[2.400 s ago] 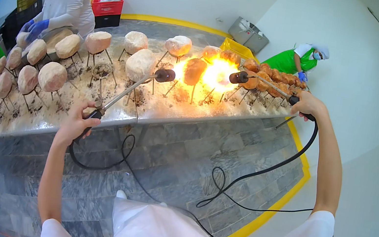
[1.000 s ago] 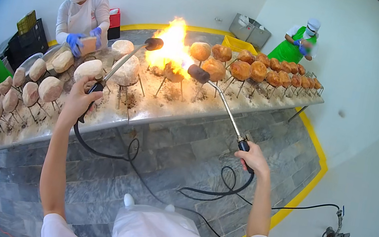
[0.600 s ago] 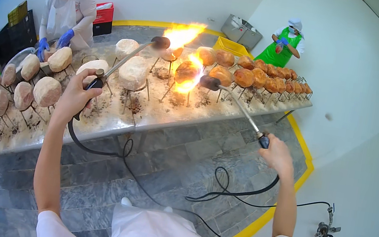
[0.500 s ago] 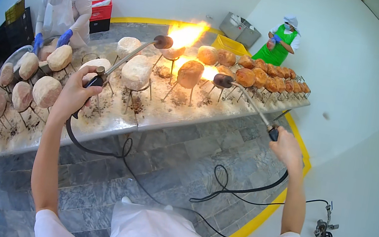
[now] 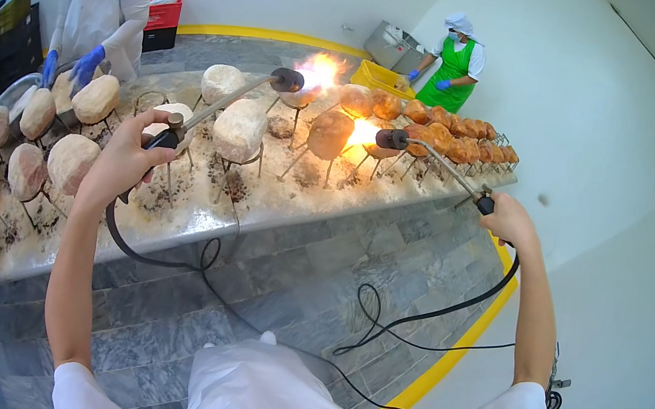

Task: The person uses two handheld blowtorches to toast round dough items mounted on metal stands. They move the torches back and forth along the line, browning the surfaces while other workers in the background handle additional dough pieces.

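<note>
My left hand (image 5: 128, 156) is wrapped round the handle of a gas torch (image 5: 228, 101), its burner pointing right and flaming at the far row. My right hand (image 5: 511, 220) grips a second gas torch (image 5: 437, 159). Its flame points left at a large browned lump of food (image 5: 328, 134), possibly meat, raised on a metal stand. A pale, powdery-looking lump (image 5: 240, 131) stands left of that one. Behind the left burner, flame partly hides another lump. Both flames glare too brightly to show the surfaces they touch.
The long table (image 5: 271, 207) bears pale lumps at left and browned lumps (image 5: 442, 139) at right. Black hoses (image 5: 445, 324) hang over the tiled floor. Co-workers stand behind the table, one in white (image 5: 105, 11), one in a green apron (image 5: 451, 74) by a yellow crate (image 5: 382, 79).
The view has shifted slightly. The left flame looks smaller, and my right arm sits a little farther right. The co-worker in green now leans toward the yellow crate with hands lowered.
</note>
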Demonstrator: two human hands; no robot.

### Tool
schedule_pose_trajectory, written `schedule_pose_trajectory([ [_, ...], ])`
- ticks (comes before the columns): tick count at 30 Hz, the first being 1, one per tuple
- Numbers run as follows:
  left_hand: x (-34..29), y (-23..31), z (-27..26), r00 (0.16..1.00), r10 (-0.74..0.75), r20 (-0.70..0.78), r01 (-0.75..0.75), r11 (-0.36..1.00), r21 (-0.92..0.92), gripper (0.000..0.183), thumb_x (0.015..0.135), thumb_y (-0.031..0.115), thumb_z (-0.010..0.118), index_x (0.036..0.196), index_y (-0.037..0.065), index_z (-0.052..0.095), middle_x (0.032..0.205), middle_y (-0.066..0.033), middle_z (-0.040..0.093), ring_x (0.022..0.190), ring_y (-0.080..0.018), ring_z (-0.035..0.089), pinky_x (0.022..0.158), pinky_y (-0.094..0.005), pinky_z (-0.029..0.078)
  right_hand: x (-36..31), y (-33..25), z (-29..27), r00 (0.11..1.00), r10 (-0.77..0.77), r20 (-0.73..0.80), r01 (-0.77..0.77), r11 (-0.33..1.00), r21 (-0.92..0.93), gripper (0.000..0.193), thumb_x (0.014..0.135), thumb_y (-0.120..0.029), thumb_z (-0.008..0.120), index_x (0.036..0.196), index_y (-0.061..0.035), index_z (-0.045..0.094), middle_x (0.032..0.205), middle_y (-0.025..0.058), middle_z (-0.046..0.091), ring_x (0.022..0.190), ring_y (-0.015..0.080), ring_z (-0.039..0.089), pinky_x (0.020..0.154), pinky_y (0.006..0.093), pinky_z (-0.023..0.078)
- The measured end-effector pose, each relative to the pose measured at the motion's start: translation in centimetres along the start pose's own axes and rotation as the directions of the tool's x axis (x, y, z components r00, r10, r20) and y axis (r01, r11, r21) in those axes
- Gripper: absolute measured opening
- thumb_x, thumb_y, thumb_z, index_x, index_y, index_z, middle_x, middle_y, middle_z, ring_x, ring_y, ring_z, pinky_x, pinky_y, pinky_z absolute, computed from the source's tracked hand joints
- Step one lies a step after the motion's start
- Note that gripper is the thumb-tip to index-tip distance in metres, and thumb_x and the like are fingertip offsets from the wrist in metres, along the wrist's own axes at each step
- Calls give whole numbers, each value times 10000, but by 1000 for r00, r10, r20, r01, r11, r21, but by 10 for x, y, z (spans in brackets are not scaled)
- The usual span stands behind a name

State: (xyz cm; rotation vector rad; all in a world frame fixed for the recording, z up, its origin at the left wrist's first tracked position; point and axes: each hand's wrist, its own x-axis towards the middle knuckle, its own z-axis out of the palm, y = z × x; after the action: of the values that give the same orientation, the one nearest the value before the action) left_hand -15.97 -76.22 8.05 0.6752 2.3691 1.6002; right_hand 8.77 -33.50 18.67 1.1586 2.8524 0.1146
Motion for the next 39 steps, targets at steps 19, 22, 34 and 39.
schedule_pose_trajectory([
  [19, 38, 52, 22, 999, 43, -4, -42, 975, 217, 461, 734, 48, 637, 1172, 0, 500, 644, -26, 538, 430, -78, 467, 393, -224, 362, 125, 47, 0, 997, -64, 36, 56, 979, 198, 234, 647, -96, 653, 789, 35, 522, 535, 79, 534, 407, 165, 537, 374, 310, 451],
  [22, 39, 64, 35, 1000, 2, -17, 2, 970, 243, 479, 735, 50, 637, 1191, 22, 492, 612, -13, 527, 433, -76, 467, 397, -215, 352, 133, 65, -3, 990, -117, 76, 92, 958, 273, 221, 644, -100, 658, 755, 26, 515, 513, 61, 515, 392, 149, 516, 361, 296, 427],
  [34, 35, 86, 68, 993, -9, -119, 42, 962, 270, 522, 721, 28, 639, 1211, -20, 468, 589, -22, 518, 397, -89, 467, 341, -239, 327, 174, 112, 39, 977, -179, 117, 112, 894, 434, 191, 655, -103, 671, 731, 17, 543, 500, 52, 522, 372, 137, 492, 364, 289, 383],
  [39, 43, 80, 62, 995, -11, -101, 43, 949, 314, 525, 718, 42, 644, 1209, -22, 467, 621, -31, 532, 415, -85, 465, 350, -232, 330, 188, 94, 41, 970, -202, 132, 125, 888, 443, 179, 652, -86, 678, 697, 17, 538, 484, 60, 513, 363, 142, 491, 354, 287, 383],
])
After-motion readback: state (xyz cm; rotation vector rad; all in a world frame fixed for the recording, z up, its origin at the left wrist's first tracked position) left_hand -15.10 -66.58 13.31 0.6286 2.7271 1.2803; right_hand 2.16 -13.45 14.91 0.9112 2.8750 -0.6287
